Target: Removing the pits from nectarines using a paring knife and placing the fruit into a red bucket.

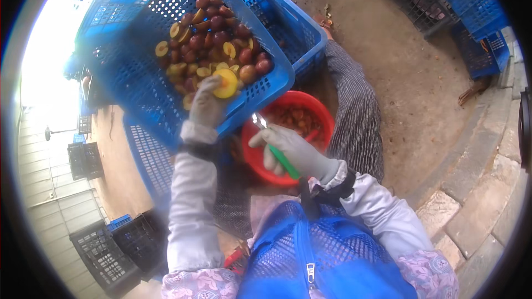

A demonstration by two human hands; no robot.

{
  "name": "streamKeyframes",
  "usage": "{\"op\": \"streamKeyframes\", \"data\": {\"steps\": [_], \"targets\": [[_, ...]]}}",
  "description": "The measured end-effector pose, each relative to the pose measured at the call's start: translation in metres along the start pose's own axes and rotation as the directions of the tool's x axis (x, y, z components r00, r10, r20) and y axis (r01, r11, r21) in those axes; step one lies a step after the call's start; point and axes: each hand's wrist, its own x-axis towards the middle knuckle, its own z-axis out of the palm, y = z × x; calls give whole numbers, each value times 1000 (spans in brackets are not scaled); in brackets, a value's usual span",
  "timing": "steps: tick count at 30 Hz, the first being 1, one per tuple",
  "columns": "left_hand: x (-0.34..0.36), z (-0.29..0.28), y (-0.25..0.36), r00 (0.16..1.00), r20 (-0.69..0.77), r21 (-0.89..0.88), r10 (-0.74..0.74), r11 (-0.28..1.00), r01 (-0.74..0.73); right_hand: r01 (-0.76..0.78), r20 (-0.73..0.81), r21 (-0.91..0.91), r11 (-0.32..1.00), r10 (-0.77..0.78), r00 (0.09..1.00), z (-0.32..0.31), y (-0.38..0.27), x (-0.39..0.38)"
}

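The right hand (296, 148) curls around a green-handled tool (284, 162) above a red basin (328, 119). At its ten o'clock, the left hand (207, 101) pinches a yellow fruit half (226, 84) over a blue crate (284, 72) of dark-red fruit (218, 37); a second crate (310, 54) sits beyond, at twelve o'clock.

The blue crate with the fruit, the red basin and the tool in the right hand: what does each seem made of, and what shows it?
Blue crate: probably moulded plastic, smooth; its walls have regular holes.
Red basin: likely plastic, with an even colour and a smooth rim.
Tool: bright silvery tip, likely metal; smooth green handle, perhaps plastic or rubber.
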Motion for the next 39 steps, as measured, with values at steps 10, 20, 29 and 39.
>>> {"op": "streamKeyframes", "data": {"steps": [10, 20, 29, 39], "targets": [[-112, 64, -32, 972, 92, -756, -218, 620, 211, -1, -188, -53, 999, -9, 982, 21, 45, -13], [-117, 76, -41, 918, -43, -640, -394, 716, 277, 38, -180, -179, 983, -70, 981, 15, 72, -16], [-116, 112, -42, 826, -463, -385, -320, 912, 137, -120, -108, -53, 991, 113, 988, 9, 73, -19], [-111, 110, -56, 839, -522, -40, -151, 987, 153, -236, -23, -17, 972, 235, 972, 2, 67, -20]]}}
